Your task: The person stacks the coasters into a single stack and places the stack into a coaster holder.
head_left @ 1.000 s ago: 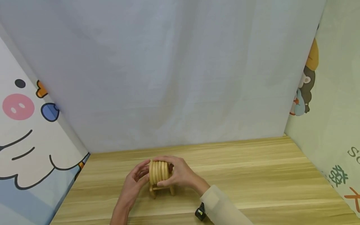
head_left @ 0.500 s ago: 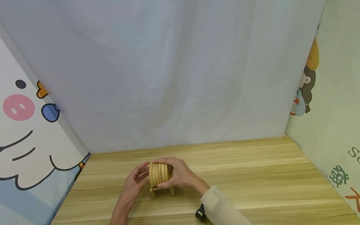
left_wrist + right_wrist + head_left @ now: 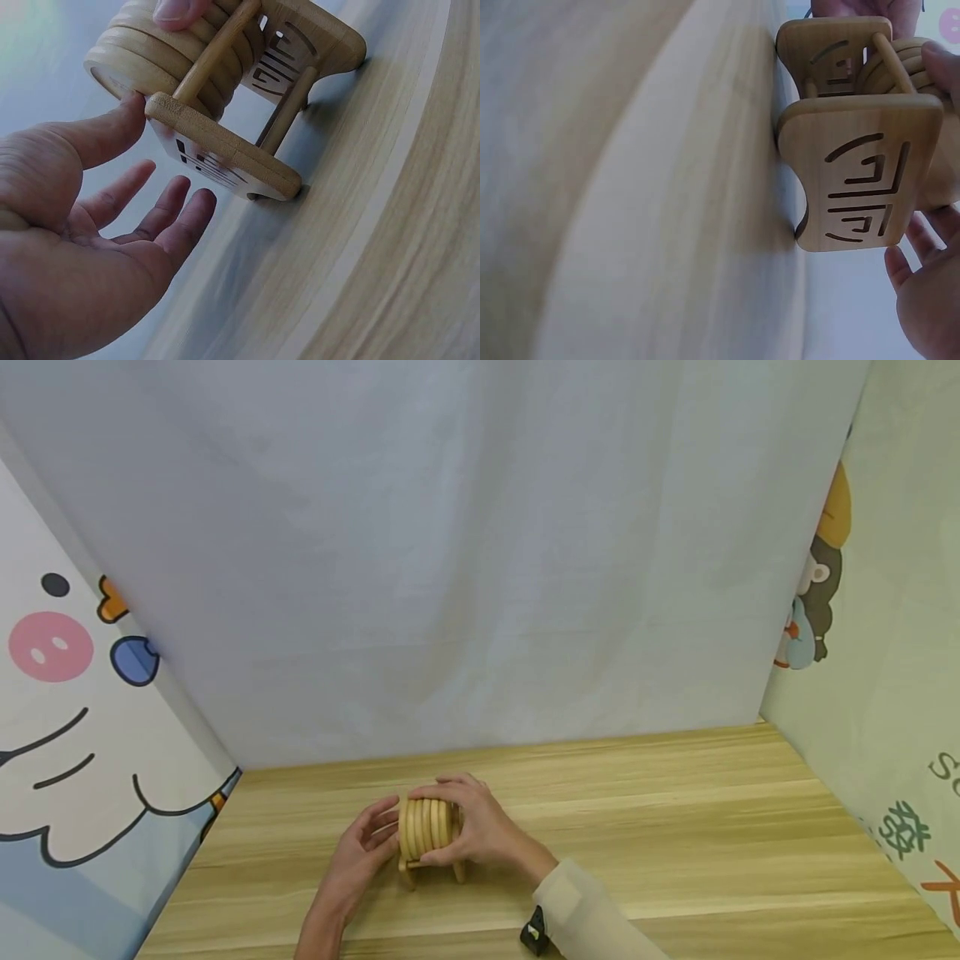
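Note:
A row of several round wooden coasters (image 3: 423, 828) stands on edge in a small wooden coaster holder (image 3: 859, 176) with cut-out patterned end plates and round rails. My right hand (image 3: 483, 827) grips the row from above, fingers over the far side and thumb (image 3: 174, 9) against the near side. To the left, my left hand (image 3: 356, 855) stays with fingers relaxed and spread beside the holder's end plate. Its thumb tip (image 3: 133, 105) touches the outermost coaster near the corner of that plate. In the head view, the right hand hides the holder's right end.
Holder and hands are over a wood-grain table (image 3: 675, 827). A black device (image 3: 535, 931) sits by the right sleeve (image 3: 592, 910). A pale curtain (image 3: 480, 560) closes off the back, with printed panels (image 3: 67, 760) at both sides.
The row of coasters has sunk slightly lower in the holder, with my right hand moving down along with it. My left hand has barely shifted, and the holder's feet stay in place.

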Available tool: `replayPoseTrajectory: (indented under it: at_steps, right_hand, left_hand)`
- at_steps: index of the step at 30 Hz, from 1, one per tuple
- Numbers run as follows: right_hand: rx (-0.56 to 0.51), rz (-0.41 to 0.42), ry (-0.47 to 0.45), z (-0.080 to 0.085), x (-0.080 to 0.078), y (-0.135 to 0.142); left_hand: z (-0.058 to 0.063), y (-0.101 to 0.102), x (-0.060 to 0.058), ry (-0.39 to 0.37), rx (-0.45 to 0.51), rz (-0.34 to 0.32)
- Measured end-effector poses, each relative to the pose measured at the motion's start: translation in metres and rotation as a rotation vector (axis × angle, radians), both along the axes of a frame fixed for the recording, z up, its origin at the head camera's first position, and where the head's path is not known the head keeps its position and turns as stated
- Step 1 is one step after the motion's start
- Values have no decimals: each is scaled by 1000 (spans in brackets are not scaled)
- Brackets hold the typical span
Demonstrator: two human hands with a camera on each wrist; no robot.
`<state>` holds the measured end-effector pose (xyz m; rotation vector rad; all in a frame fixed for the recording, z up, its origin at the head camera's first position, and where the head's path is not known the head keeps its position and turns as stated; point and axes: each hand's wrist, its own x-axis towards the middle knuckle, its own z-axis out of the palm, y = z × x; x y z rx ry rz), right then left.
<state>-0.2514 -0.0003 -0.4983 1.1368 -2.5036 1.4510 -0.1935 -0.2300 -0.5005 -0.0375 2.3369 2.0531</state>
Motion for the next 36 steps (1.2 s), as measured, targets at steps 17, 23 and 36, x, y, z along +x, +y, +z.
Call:
replayPoseTrajectory:
  at_steps: [17,23,36]
  right_hand:
    - [-20,50,-103,-4,-2,0]
    - [-17,60,-83,-6,-3,1]
    - [-5,67,-105,-7,-4,3]
  left_hand:
    - [0,2,-1,-41,10,60]
    - [2,5,-1,-75,-11,70]
    - [1,8,0,-87,4,67]
